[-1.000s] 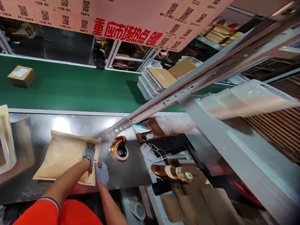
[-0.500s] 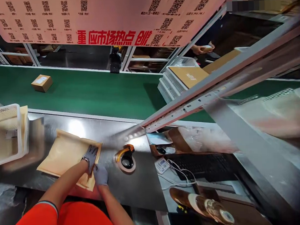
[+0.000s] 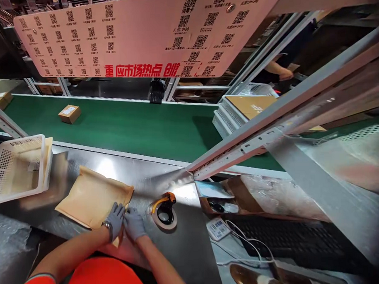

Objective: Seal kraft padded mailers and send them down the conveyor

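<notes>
Nearest the body, two grey-gloved hands meet at the near right corner of one flat tan padded paper mailer lying on the shiny steel packing bench. The left hand lies spread and flat on that corner, pinning it down; the right hand presses beside it with fingers curled at the edge, likely flattening the flap, gripping nothing that shows. Just right of the mailer sits one orange-handled tape dispenser, within easy reach. Left of the mailer stands one white perforated plastic basket. Beyond it, the green conveyor belt carries small brown cardboard boxes, one plainly seen.
</notes>
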Demonstrator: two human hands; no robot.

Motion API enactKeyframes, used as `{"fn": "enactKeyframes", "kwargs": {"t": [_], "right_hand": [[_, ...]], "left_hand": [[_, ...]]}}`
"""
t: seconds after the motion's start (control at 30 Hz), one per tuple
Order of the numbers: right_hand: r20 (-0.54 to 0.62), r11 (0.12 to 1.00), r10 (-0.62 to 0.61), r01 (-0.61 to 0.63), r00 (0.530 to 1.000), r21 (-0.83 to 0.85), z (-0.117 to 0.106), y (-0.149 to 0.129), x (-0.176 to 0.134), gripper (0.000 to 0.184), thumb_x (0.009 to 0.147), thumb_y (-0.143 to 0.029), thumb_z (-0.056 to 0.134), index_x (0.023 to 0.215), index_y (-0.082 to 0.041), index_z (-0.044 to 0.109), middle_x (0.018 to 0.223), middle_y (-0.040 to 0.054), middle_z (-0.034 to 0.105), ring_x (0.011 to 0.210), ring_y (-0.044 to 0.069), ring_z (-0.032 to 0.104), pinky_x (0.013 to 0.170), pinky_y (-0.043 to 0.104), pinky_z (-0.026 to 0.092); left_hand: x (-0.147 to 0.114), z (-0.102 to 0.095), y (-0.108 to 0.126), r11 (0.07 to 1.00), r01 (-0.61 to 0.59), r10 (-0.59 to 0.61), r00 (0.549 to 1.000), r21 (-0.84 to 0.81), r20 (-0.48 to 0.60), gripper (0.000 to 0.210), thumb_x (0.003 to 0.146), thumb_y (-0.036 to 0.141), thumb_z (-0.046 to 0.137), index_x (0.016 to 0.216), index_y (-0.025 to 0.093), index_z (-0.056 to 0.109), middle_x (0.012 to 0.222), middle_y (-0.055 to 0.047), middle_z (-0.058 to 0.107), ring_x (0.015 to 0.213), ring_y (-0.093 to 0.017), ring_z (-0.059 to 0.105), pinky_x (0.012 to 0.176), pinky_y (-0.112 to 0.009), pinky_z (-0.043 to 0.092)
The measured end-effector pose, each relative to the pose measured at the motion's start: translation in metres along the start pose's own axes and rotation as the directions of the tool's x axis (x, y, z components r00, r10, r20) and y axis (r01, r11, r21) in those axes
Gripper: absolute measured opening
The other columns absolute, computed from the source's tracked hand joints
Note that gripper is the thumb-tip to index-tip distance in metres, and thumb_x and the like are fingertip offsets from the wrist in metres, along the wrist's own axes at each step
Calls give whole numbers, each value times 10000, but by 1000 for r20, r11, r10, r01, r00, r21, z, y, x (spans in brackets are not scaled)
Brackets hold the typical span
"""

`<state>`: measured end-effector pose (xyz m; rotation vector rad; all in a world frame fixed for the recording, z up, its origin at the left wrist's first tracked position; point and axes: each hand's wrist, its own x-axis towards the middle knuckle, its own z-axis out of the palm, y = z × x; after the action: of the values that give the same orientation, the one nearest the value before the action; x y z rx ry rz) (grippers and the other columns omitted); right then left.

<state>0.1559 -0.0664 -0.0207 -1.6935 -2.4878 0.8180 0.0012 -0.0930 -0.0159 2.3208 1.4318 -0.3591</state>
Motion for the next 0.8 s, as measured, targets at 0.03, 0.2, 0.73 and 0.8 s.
{"fn": "enactKeyframes", "kwargs": {"t": [0.03,0.2,0.73,0.8], "right_hand": [[7,999,-44,44,999,-14,-7,6,5,355,988,-192,609,1178,-149,906,1638,233,738,1569,396,652,1318,498,528],[68,980,-183,188,981,-68,-27,29,38,609,1028,-182,534,1588,-9,697,1908,253,414,1827,393,318,1531,544,219],[91,967,16,8,996,-256,-31,24,49,832,1012,-396,617,1732,15,549,1858,310,465,1773,453,430,1489,571,312],[30,959,32,-22,999,-281,-8,30,26,824,1040,-444,526,1728,7,563,1837,289,512,1759,461,453,1473,591,360]], "left_hand": [[-8,12,5,1000,-2,2,999,0,39,654,1107,284,578,1723,68,624,1858,-242,483,1795,-435,371,1508,-704,268],[-33,53,12,999,4,0,996,-43,92,728,1058,317,612,1742,69,598,1906,-205,365,1825,-427,274,1546,-655,175],[-102,89,-55,979,-190,180,975,-76,-127,408,1189,283,594,1541,267,800,1730,-80,662,1692,-332,561,1421,-642,499],[-111,85,-76,980,-194,182,966,-47,-182,386,1204,259,554,1466,268,839,1693,-61,706,1660,-333,607,1390,-645,536]]}}
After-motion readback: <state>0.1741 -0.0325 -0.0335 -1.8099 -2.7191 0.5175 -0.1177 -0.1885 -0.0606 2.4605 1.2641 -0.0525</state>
